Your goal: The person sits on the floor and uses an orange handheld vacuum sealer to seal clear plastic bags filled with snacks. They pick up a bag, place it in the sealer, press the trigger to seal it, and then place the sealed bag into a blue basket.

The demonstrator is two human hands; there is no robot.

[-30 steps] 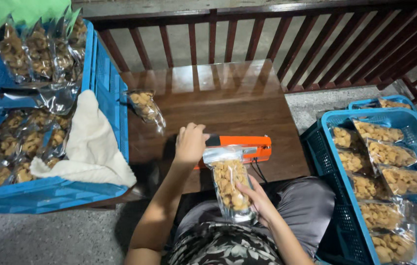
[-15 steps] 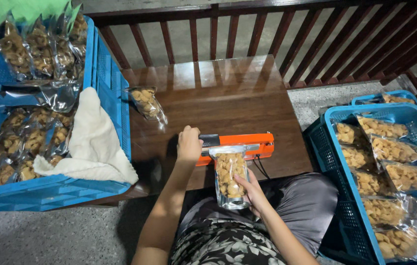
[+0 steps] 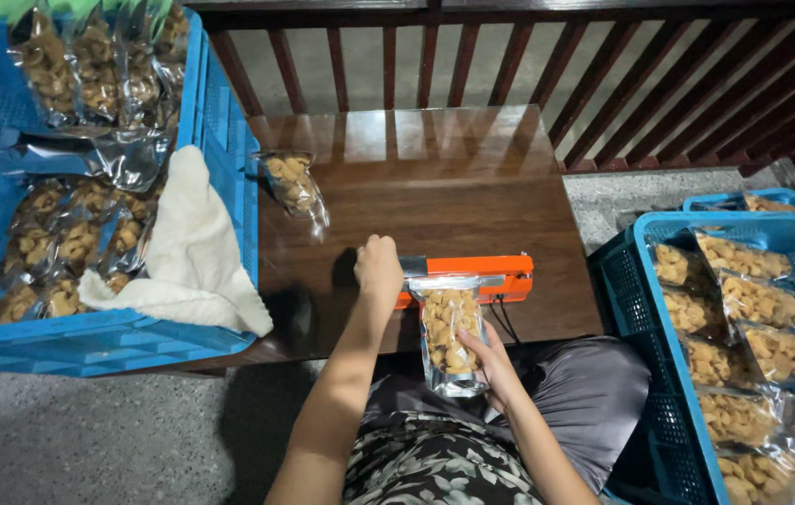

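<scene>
Dark wooden railings run behind a low brown table (image 3: 435, 178), and I sit at its near edge with a crate on either side. My left hand (image 3: 379, 269) is closed in a fist on the handle end of the orange heat sealer (image 3: 472, 279), pressing it down. My right hand (image 3: 491, 363) cups the lower part of a clear pouch of snacks (image 3: 452, 337), fingers curled loosely round its side and bottom; the pouch hangs off the table edge over my lap, its top caught in the sealer's bar.

To my left, the blue crate (image 3: 89, 341) holds more filled pouches and a white cloth (image 3: 192, 252) draped over its corner. One loose pouch (image 3: 293, 185) lies on the table just beside that crate. To my right, a second blue crate (image 3: 659, 374) carries flat-laid pouches in rows.

As I judge it, the seal is the weak point. If my right hand lets the pouch sag or twist, the top could wrinkle under the bar and close unevenly. A piece of snack riding up into the seam would leave a gap. Pressing too long might scorch the film.
</scene>
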